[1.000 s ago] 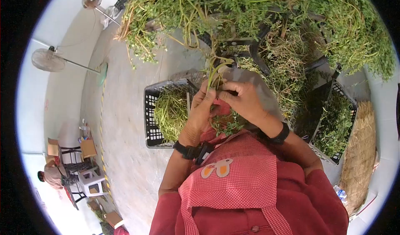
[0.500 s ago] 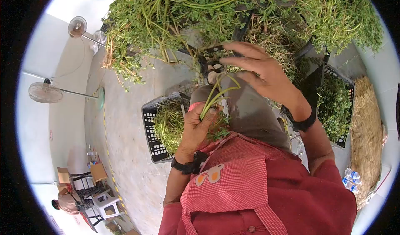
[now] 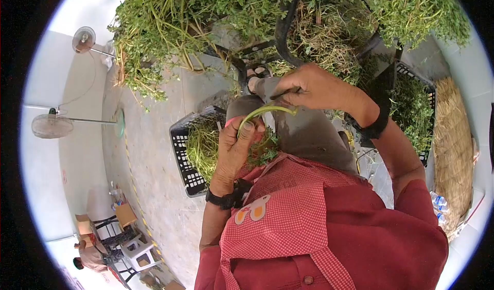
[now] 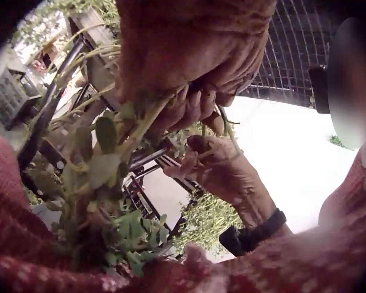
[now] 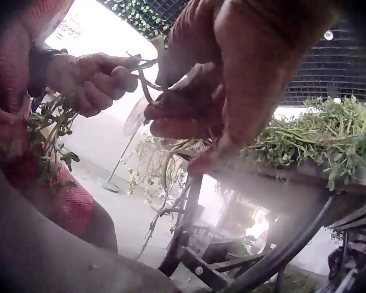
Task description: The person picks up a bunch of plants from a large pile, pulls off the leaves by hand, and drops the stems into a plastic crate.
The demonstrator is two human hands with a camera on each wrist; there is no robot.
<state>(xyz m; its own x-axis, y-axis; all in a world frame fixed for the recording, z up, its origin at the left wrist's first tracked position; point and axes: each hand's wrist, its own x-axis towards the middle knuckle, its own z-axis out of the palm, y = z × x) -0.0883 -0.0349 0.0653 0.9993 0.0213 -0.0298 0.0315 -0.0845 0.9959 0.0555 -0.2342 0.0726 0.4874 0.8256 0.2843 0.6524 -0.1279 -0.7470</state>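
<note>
My left hand (image 3: pixel 234 148) grips a small bunch of green plant stems (image 3: pixel 262 110) in front of the apron. The stems arch out of the top of the fist toward the right. Leafy ends (image 4: pixel 110 201) of the bunch hang below that fist in the left wrist view. My right hand (image 3: pixel 319 89) is at the far ends of the stems, fingers curled and pinching there. In the right wrist view, a bent stem (image 5: pixel 145 91) runs between the fingertips of both hands, and thin stems (image 5: pixel 165 210) dangle below the right hand.
A table heaped with leafy plants (image 3: pixel 180 22) stands ahead. A black crate (image 3: pixel 193 184) of stems is at the left, another crate (image 3: pixel 432 89) of greens at the right. Discarded stalks (image 3: pixel 329 43) lie under the table. Fans (image 3: pixel 51 126) and a seated person (image 3: pixel 92 256) are farther left.
My right hand was together with the left at the stems, then lifted off with spread fingers, and is now back at the stem ends, curled. The left hand kept its hold.
</note>
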